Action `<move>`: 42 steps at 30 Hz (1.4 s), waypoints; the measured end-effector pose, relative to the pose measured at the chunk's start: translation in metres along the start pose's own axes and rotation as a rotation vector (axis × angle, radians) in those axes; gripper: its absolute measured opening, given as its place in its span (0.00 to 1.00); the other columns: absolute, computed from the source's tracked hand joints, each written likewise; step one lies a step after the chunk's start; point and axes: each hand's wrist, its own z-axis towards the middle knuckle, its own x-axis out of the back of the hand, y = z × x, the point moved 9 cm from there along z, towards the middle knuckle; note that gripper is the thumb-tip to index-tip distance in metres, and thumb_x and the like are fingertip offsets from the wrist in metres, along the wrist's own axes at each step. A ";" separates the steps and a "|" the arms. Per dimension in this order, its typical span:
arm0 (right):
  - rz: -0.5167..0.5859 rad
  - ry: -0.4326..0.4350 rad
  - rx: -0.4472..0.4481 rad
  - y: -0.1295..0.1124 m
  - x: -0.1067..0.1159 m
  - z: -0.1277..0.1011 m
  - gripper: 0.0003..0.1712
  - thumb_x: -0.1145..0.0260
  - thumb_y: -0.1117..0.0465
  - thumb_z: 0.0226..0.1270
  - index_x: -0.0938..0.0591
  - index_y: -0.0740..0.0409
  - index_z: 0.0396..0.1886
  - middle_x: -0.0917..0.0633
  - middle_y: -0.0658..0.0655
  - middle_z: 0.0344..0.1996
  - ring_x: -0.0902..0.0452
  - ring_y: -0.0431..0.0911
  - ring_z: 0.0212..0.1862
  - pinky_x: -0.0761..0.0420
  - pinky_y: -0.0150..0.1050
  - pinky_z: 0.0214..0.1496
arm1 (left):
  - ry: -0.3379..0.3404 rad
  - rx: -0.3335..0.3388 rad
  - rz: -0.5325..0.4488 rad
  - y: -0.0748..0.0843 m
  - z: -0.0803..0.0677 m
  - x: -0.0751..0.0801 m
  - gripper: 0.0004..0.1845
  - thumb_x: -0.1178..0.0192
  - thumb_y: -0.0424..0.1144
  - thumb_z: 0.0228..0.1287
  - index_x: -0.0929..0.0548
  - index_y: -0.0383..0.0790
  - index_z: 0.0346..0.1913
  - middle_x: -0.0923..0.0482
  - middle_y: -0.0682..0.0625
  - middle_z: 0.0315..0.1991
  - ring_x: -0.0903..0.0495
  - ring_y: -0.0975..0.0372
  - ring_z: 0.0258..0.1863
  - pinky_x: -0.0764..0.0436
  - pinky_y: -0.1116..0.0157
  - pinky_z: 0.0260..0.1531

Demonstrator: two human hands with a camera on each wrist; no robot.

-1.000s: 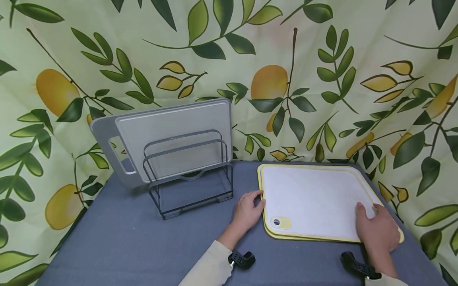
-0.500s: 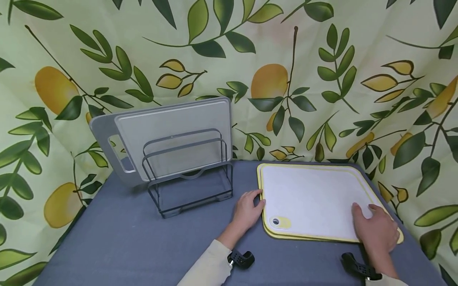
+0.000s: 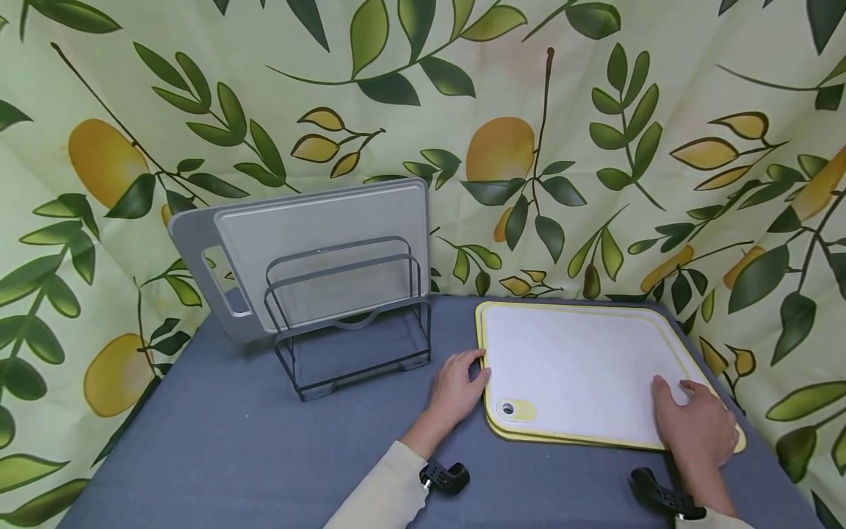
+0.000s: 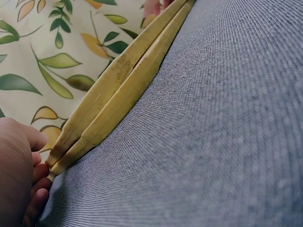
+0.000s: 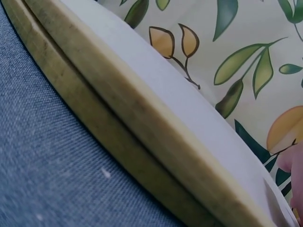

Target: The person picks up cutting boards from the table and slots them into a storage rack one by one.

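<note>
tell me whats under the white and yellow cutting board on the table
A second yellow-edged board lies directly under the top cutting board, on the grey tabletop. Only its edge shows; its face is covered.

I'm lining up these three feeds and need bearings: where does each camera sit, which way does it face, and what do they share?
Head: high, facing forward and down at the yellow-rimmed boards, rack, left hand and right hand.
Left wrist: at cloth level, looking along the stacked board edges; fingers show.
Right wrist: low, facing the edges; a fingertip at the corner.
Shared: the two stacked boards.
</note>
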 end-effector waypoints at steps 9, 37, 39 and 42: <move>0.026 -0.013 0.008 -0.002 0.005 -0.003 0.45 0.52 0.35 0.72 0.32 0.66 0.73 0.30 0.77 0.66 0.39 0.76 0.63 0.38 0.68 0.59 | 0.014 -0.006 0.004 0.000 0.001 0.000 0.20 0.41 0.45 0.73 0.19 0.48 0.65 0.18 0.48 0.63 0.22 0.54 0.65 0.23 0.53 0.64; 0.069 -0.002 -0.012 0.000 0.003 -0.007 0.44 0.53 0.34 0.73 0.29 0.65 0.70 0.29 0.77 0.64 0.41 0.77 0.60 0.42 0.69 0.61 | -0.079 0.034 -0.453 -0.005 0.006 -0.003 0.22 0.40 0.32 0.69 0.21 0.36 0.65 0.18 0.42 0.62 0.21 0.52 0.65 0.22 0.62 0.60; 0.078 0.001 -0.001 0.000 0.002 -0.007 0.43 0.52 0.34 0.72 0.28 0.65 0.70 0.28 0.77 0.64 0.40 0.77 0.59 0.42 0.69 0.60 | -0.037 0.047 -0.374 -0.008 0.006 -0.002 0.20 0.40 0.35 0.70 0.20 0.38 0.64 0.17 0.44 0.61 0.19 0.53 0.63 0.21 0.60 0.59; 0.090 0.012 0.007 -0.002 0.002 -0.007 0.43 0.52 0.34 0.72 0.27 0.63 0.69 0.27 0.76 0.63 0.38 0.76 0.58 0.41 0.68 0.60 | -0.008 0.064 -0.270 -0.009 0.005 -0.001 0.20 0.41 0.38 0.72 0.21 0.43 0.65 0.17 0.46 0.61 0.19 0.55 0.62 0.21 0.55 0.60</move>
